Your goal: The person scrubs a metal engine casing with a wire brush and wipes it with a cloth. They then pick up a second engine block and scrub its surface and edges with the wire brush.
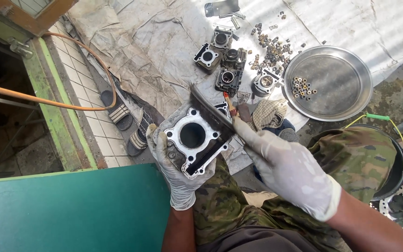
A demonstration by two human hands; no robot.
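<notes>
My left hand (176,170), in a dirty white glove, grips a metal engine cylinder block (193,140) from below, its round bore facing up at me. My right hand (283,165), also gloved in white, holds a thin dark flat blade (211,112) that lies slanted across the block's upper right edge, touching its top face. Both hands are above my lap in camouflage trousers (350,158).
On a grey sheet ahead lie several other cylinder blocks (225,60), scattered small metal parts (271,46), a round steel tray (332,84) holding small rollers, a checked rag (269,114). Sandals (120,114), orange hose (47,100) left; green panel (71,210); black bucket (395,163) right.
</notes>
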